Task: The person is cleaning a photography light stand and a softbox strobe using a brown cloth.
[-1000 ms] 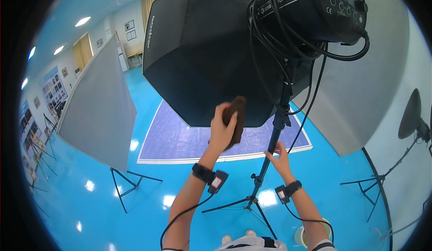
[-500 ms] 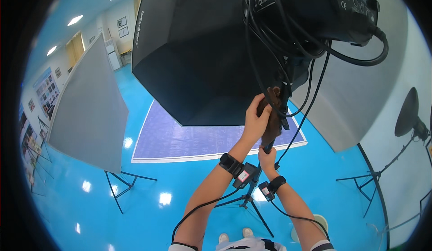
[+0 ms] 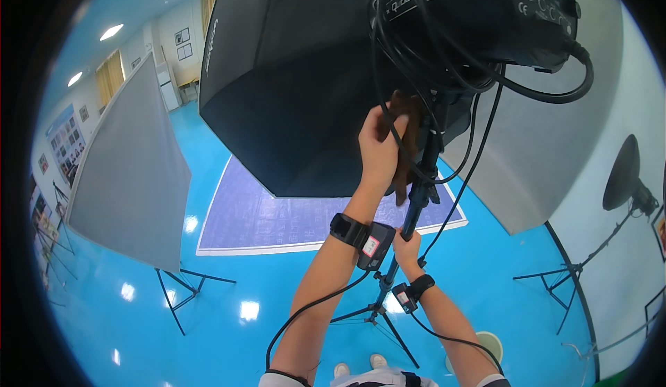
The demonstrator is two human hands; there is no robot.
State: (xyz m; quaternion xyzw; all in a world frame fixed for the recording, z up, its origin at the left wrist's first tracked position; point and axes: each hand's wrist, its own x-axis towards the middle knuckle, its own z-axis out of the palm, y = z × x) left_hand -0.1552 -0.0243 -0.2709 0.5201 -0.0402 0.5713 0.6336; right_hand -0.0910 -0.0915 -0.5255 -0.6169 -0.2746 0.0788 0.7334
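My left hand [image 3: 381,152] is closed on a brown cloth [image 3: 411,133], held up beside the upper part of a black light stand [image 3: 417,206]. Lower down, my right hand [image 3: 408,249] wraps round the stand's pole. On top of the stand is a black studio flash head [image 3: 479,29] with looped black cables hanging from it. A large black softbox [image 3: 298,109] spreads out to the left, just behind my left hand. The far side of the cloth is hidden, and so are some fingers of my right hand.
A grey panel on a stand [image 3: 132,179] is at left. Under the softbox lies a purple floor sheet [image 3: 257,224]. At right are a grey backdrop [image 3: 534,165] and a dish-shaped lamp [image 3: 622,172] on a stand. A pale bucket [image 3: 492,345] sits by my right forearm.
My left hand has moved up and slightly left with the cloth, which now hangs beside the pole instead of over it. My right hand stays on the pole.
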